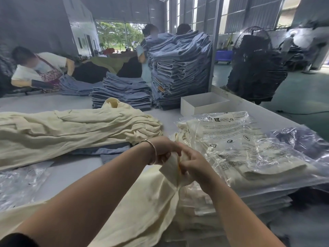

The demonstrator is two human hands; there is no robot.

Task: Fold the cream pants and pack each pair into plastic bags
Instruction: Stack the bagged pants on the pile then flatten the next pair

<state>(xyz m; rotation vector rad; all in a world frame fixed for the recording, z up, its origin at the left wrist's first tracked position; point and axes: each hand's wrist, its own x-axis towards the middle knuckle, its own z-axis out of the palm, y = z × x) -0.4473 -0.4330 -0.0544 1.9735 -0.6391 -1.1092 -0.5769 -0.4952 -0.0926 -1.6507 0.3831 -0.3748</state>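
Both hands together at mid-worktop, left hand [162, 150] and right hand [193, 162] with fingers [185, 165] curled and clamped on a raised fold of the cream pants [147, 202], pinching the cloth between them. Rest of that pair draped below and toward the body from the fingers, spread over the near edge of the grey worktop [71, 173]. A bracelet [154, 150] on the left wrist. Just right of the fingers, a stack of packed plastic bags [249, 154], cream cloth showing through the printed top one, its near corner almost touching the right hand. Left of and beyond the fingers, a loose heap of unfolded cream pants [71, 132] lying over some blue denim pieces [106, 150]. Lower left of the fingers, empty clear bags [19, 184] lying flat. Beyond the packed stack, an open white box [204, 104]. Farther off past the fingers, tall piles of folded jeans [178, 68] and a lower pile [122, 91]. Behind them, other people bent over clothing; far right, a black fan [252, 41].
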